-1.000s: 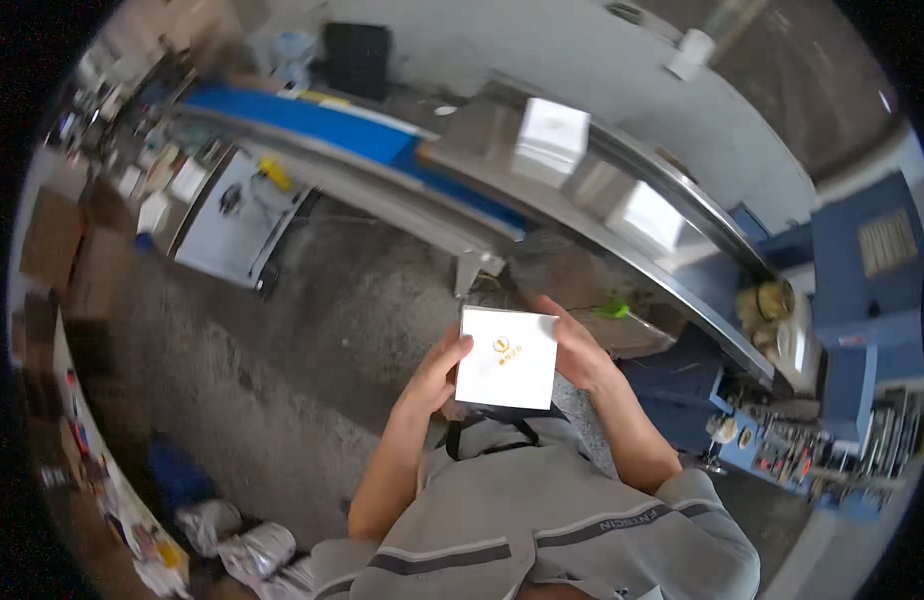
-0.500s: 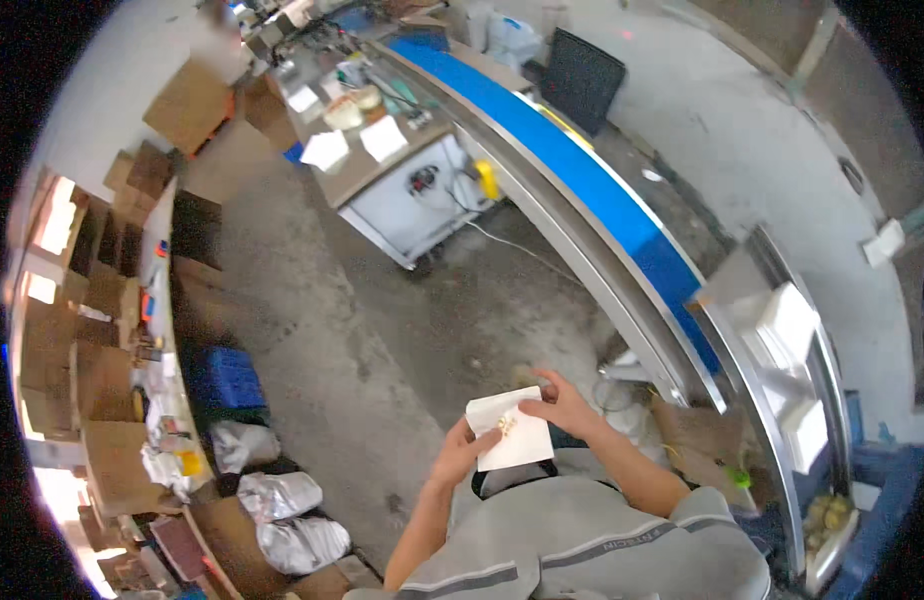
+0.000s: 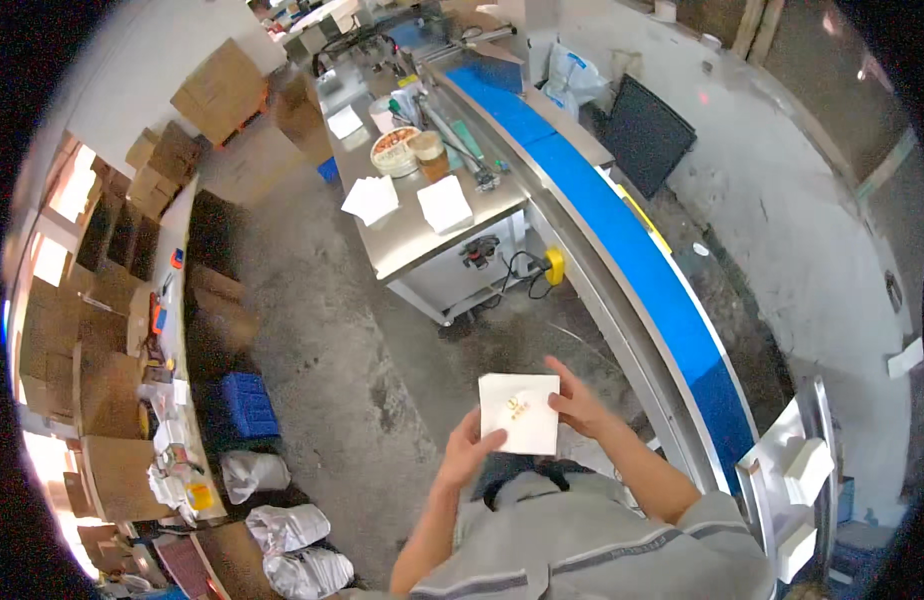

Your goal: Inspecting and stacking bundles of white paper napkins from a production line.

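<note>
A square stack of white paper napkins, with a small gold and red print, is held up flat in front of my body. My left hand grips its lower left side, the thumb lying on top and the other fingers partly hidden underneath. At the right edge, the thumb of my right hand rests on the napkins. That hand's index finger stretches up past the top right corner, and its remaining fingers are mostly hidden.
A blue conveyor belt curves along my right. Ahead, a metal-topped table carries white stacks and a round tub. White stacks lie on a metal chute at right. Silver bags and a blue crate stand left.
My view has shifted, so the table and belt sit lower and further right. The napkins lie straighter, and my right thumb has drawn back from their top toward the right edge.
</note>
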`<control>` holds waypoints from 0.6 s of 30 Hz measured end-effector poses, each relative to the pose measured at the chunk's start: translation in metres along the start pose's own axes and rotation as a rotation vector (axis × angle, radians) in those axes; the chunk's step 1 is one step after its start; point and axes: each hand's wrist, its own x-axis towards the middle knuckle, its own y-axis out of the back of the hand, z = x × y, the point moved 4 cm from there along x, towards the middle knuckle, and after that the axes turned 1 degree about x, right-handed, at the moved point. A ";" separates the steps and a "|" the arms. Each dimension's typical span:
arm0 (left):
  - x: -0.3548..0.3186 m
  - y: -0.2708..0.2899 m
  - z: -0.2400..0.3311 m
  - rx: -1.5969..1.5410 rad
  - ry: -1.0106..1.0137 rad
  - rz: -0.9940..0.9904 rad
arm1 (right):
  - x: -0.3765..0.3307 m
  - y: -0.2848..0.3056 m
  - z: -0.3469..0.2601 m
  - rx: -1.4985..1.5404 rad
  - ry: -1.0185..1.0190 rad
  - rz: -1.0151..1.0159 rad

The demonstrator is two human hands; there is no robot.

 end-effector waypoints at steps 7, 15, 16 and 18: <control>0.118 0.037 0.069 0.004 -0.021 -0.150 | 0.080 -0.031 -0.082 -0.010 -0.117 0.216; 0.255 0.120 0.130 -0.104 -0.087 -0.058 | 0.206 -0.041 -0.204 -0.037 0.222 0.378; 0.269 0.135 0.126 -0.113 -0.087 -0.050 | 0.230 -0.021 -0.215 0.023 0.279 0.449; 0.287 0.172 0.111 -0.095 -0.084 0.080 | 0.265 0.002 -0.247 0.058 0.370 0.498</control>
